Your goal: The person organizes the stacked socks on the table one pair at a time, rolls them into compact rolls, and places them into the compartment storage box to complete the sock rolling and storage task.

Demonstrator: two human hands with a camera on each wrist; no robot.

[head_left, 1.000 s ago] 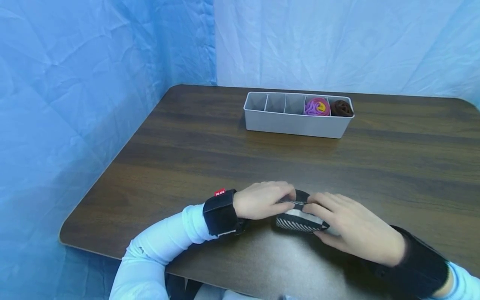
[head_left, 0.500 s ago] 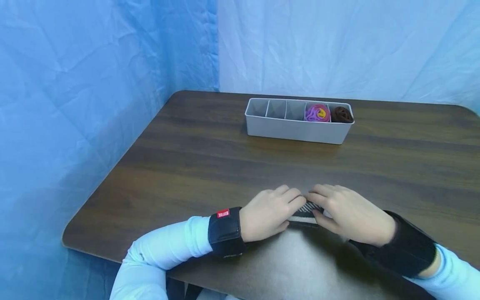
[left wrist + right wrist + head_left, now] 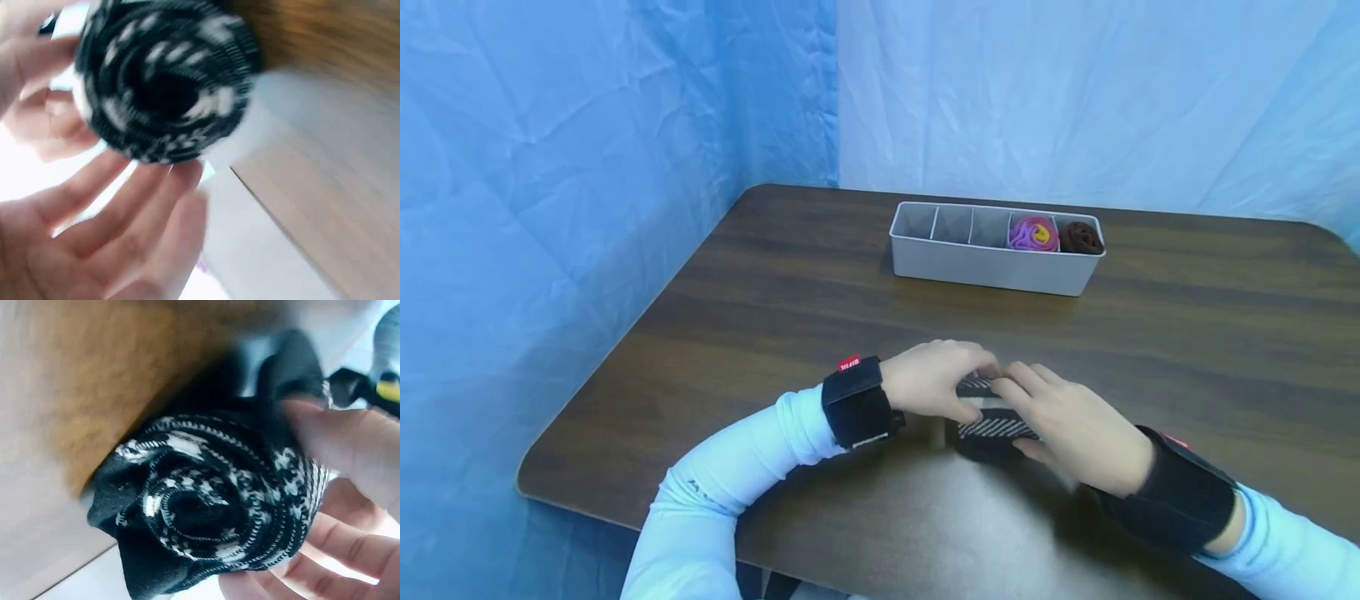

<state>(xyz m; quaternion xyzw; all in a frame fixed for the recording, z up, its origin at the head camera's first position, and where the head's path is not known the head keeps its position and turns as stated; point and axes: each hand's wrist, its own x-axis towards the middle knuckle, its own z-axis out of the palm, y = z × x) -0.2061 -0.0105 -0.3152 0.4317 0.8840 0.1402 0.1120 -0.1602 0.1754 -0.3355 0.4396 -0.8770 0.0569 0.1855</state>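
Both hands hold a rolled-up piece of black-and-white patterned knit fabric [image 3: 997, 427] low over the near middle of the table. My left hand [image 3: 934, 379] grips its left end with the thumb in front and the fingers behind. From the right, my right hand [image 3: 1075, 433] curls over the top, thumb on the near side. Spiral layers show at the end of the knit roll [image 3: 209, 128] in the left wrist view. In the right wrist view, a loose dark flap hangs off the knit roll [image 3: 275, 506], whose opposite end shows a looser spiral.
A grey divided box [image 3: 985, 269] stands toward the back of the wooden table [image 3: 760, 317]. It holds a purple-and-pink roll [image 3: 1032, 234] with a yellow centre and a brown roll [image 3: 1081, 238] in its two right compartments. Blue sheeting [image 3: 625, 125] surrounds the table.
The fabric has turned in the hands, and its striped face shows differently. My left hand dipped nearer, then went back up and away; the right hand has shifted left.
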